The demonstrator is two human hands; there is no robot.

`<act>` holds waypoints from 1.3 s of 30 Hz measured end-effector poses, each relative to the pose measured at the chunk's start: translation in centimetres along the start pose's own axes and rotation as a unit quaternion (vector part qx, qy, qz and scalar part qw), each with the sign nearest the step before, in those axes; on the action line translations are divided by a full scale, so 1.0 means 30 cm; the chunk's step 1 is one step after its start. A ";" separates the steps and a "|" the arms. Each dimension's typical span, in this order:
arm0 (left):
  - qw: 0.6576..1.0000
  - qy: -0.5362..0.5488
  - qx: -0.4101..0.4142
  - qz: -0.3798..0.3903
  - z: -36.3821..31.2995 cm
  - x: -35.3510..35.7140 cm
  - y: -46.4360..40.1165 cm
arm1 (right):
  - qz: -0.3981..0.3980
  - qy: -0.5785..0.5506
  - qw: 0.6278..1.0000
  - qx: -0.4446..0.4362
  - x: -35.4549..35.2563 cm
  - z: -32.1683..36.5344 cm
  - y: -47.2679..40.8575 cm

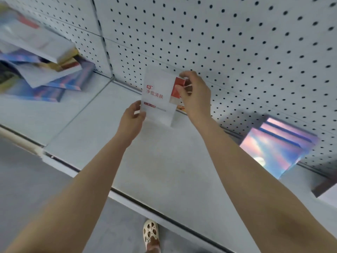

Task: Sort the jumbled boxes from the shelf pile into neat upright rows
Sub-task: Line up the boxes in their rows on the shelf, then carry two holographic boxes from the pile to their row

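Observation:
A white box with red lettering (157, 95) stands upright on the grey shelf (160, 161), close to the pegboard back wall. My left hand (132, 119) holds its lower left corner with thumb and fingers. My right hand (195, 94) grips its upper right edge, where the side panel is red. A jumbled pile of boxes (40, 64) lies at the far left of the shelf, white and iridescent blue ones stacked at angles. At the right, iridescent boxes (279, 147) stand upright in a row against the wall.
The perforated pegboard (237, 42) backs the shelf. A sliver of an orange box (180, 107) shows behind the white one. The shelf's front edge (127, 196) runs diagonally, with grey floor and a sandalled foot (151, 234) below it.

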State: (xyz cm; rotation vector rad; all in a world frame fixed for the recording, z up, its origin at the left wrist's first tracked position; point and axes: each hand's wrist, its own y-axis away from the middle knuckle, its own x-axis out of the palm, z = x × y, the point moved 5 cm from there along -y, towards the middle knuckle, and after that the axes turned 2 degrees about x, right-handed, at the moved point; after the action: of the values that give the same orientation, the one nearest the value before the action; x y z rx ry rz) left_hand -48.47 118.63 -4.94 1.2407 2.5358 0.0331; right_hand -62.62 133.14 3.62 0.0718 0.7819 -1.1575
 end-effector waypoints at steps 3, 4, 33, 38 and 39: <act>0.999 -0.041 0.001 0.020 0.023 -0.008 -0.057 | -0.015 0.039 0.999 -0.022 0.068 -0.016 -0.019; 0.998 -0.057 0.004 0.024 0.030 -0.008 -0.068 | -0.018 0.045 0.998 -0.031 0.075 -0.022 -0.016; 0.983 -0.143 0.065 -0.098 0.046 -0.193 0.432 | 0.168 0.107 0.963 -0.183 0.114 0.047 0.451; 0.977 -0.114 0.025 -0.180 0.182 -0.369 0.667 | 0.223 0.080 0.954 -0.182 0.274 0.164 0.619; 0.975 -0.101 0.013 -0.196 0.217 -0.411 0.705 | 0.233 0.075 0.952 -0.186 0.314 0.200 0.650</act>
State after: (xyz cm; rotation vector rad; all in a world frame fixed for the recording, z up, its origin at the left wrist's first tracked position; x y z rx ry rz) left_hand -23.30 121.52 -4.43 0.6897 2.5558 -0.2049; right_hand -41.52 131.46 -3.97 0.0263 1.0420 -0.5500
